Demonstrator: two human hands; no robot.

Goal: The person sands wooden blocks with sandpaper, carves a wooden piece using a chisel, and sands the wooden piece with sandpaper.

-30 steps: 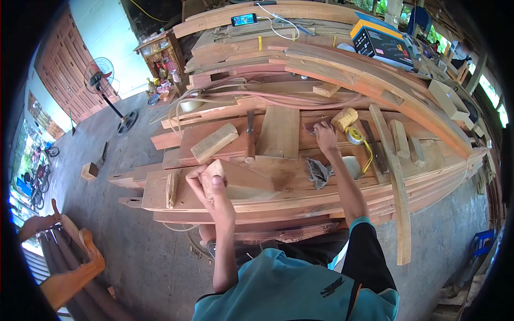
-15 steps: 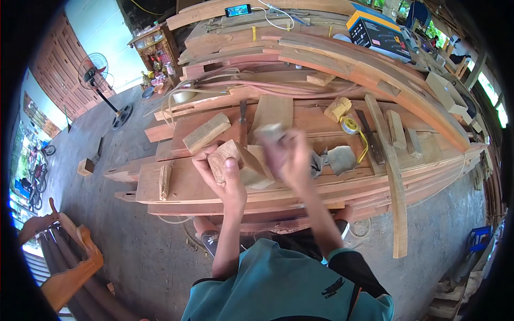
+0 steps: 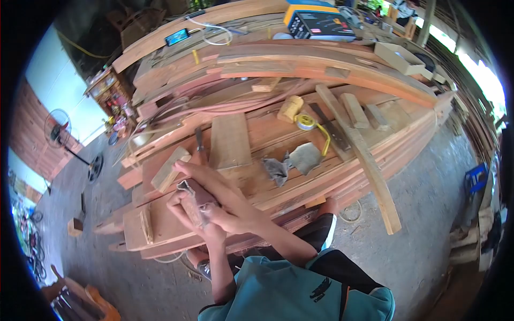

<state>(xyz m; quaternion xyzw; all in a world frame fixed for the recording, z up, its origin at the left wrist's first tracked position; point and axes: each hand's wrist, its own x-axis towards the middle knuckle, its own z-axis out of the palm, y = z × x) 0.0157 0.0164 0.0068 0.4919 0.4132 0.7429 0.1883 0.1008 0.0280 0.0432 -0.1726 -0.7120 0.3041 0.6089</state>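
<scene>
My left hand [image 3: 212, 233] is closed around a wooden block [image 3: 191, 209], which is mostly hidden by the hands. My right hand [image 3: 227, 202] presses a folded brown sheet of sandpaper [image 3: 201, 195] against the block; its torn edge shows pale. Both hands meet above the front left of the plank stack. Just beyond them lies a loose wooden block [image 3: 167, 172], with a dark-bladed chisel [image 3: 199, 140] behind it. Two torn grey sandpaper pieces, a larger one [image 3: 305, 158] and a crumpled one [image 3: 276, 170], lie right of the hands.
A yellow tape measure [image 3: 306, 122] lies beside a yellowish wood lump [image 3: 290, 108]. One long wooden strip [image 3: 369, 166] juts past the front edge. At the back are a phone [image 3: 176, 36] and a tool box [image 3: 321, 24]. A standing fan [image 3: 59, 130] is at far left.
My view has turned, so the bench things sit further left. My right hand, blurred and apart before, now holds the sandpaper against the block. The block has been turned in my left hand.
</scene>
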